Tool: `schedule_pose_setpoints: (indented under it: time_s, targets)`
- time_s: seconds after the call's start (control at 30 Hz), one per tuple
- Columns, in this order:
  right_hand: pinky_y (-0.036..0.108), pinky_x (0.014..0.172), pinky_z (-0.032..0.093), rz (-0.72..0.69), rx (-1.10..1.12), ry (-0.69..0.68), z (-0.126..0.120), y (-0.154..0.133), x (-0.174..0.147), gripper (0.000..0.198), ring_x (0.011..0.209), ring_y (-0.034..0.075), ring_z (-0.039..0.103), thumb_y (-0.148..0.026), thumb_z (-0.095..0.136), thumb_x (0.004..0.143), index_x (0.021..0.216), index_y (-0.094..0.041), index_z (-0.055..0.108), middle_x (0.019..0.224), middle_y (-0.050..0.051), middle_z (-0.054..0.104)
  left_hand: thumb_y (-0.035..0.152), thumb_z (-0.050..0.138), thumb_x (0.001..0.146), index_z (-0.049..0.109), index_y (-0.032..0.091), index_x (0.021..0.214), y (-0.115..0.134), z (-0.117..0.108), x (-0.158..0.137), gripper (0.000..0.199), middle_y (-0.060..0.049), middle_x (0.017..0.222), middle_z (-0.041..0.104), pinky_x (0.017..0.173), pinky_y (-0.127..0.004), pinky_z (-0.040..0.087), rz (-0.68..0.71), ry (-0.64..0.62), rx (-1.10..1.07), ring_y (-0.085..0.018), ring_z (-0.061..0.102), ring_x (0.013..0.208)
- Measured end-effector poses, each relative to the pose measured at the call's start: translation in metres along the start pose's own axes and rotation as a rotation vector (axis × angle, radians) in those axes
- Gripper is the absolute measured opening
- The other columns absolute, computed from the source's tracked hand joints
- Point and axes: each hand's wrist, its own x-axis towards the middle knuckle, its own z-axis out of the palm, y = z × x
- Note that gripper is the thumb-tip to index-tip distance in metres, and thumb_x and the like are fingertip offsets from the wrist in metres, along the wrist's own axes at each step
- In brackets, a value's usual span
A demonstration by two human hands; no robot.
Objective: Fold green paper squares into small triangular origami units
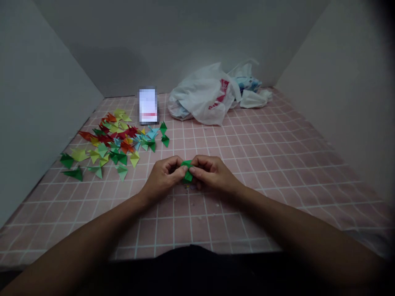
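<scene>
A small green piece of folded origami paper (187, 174) is pinched between my two hands above the middle of the table. My left hand (165, 174) grips its left side with thumb and fingers. On the other side my right hand (214, 172) presses it between thumb and fingertips, so part of the paper is hidden. To the left of my hands lies a loose heap of folded paper cranes (119, 156) in green, yellow, red, orange and light blue.
A lit phone (148, 106) with a blurred screen stands at the back. Right of it lie a white plastic bag (200, 94) with red print and a blue-patterned packet (248, 84). A pink checked cloth (262, 148) covers the table, with grey walls on three sides.
</scene>
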Motion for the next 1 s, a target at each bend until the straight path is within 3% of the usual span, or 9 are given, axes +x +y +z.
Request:
schedule_pose_setpoints:
  time_s: [0.2,0.33,0.53,0.7,0.8,0.87,1.0]
  targets:
    - [0.02,0.042,0.038,0.009,0.014,0.027,0.003,-0.001,-0.003,0.027,0.043,0.007,0.052,-0.035,0.061,0.091,0.07,-0.019,0.057,0.057,-0.004,0.058,0.036,0.063,0.085,0.056,0.018,0.07,0.0,-0.001,-0.003,0.024,0.0,0.066,0.058,0.058,-0.025,0.041,-0.01,-0.029,-0.031,-0.013,0.052,0.063]
    - [0.02,0.042,0.038,0.022,0.053,0.026,0.002,-0.001,-0.002,0.037,0.042,0.007,0.053,-0.044,0.055,0.096,0.069,-0.018,0.057,0.059,-0.002,0.06,0.035,0.063,0.085,0.056,0.018,0.071,0.002,-0.001,-0.003,0.023,0.001,0.064,0.056,0.056,-0.025,0.04,0.004,-0.032,-0.06,-0.011,0.049,0.059]
    - [0.02,0.043,0.039,0.013,0.065,-0.017,-0.001,-0.004,0.0,0.035,0.044,0.007,0.052,-0.046,0.075,0.082,0.07,-0.019,0.057,0.055,-0.005,0.058,0.038,0.065,0.088,0.06,0.018,0.073,0.001,-0.002,-0.003,0.026,0.0,0.066,0.059,0.056,-0.024,0.043,-0.019,-0.044,-0.086,-0.012,0.054,0.061]
    - [0.019,0.042,0.039,0.003,0.04,0.079,-0.003,-0.002,0.0,0.029,0.045,0.008,0.054,-0.04,0.07,0.086,0.071,-0.018,0.058,0.057,-0.004,0.06,0.044,0.057,0.096,0.063,0.017,0.079,-0.002,-0.001,-0.001,0.033,-0.001,0.068,0.062,0.062,-0.025,0.049,-0.002,-0.035,-0.155,-0.013,0.059,0.063]
    - [0.019,0.041,0.038,-0.018,0.044,0.151,-0.003,0.001,0.0,0.029,0.043,0.008,0.052,-0.04,0.07,0.087,0.071,-0.019,0.059,0.054,-0.005,0.058,0.039,0.071,0.086,0.06,0.018,0.09,-0.004,0.002,0.001,0.024,0.001,0.073,0.063,0.061,-0.023,0.05,0.018,0.032,-0.211,-0.012,0.06,0.064]
    - [0.019,0.041,0.039,-0.018,0.058,0.197,-0.002,0.003,0.0,0.028,0.044,0.008,0.051,-0.041,0.07,0.087,0.073,-0.019,0.06,0.053,-0.005,0.057,0.032,0.079,0.077,0.056,0.02,0.091,-0.005,0.006,0.001,0.03,0.002,0.078,0.062,0.063,-0.022,0.051,0.042,0.097,-0.23,-0.011,0.061,0.067]
    - [0.02,0.042,0.042,-0.045,0.088,0.244,0.001,0.005,0.0,0.027,0.047,0.008,0.054,-0.042,0.071,0.086,0.076,-0.018,0.064,0.061,-0.003,0.061,0.027,0.078,0.075,0.057,0.019,0.085,-0.006,0.01,-0.001,0.025,0.002,0.075,0.061,0.063,-0.022,0.051,0.065,0.157,-0.16,-0.011,0.061,0.068]
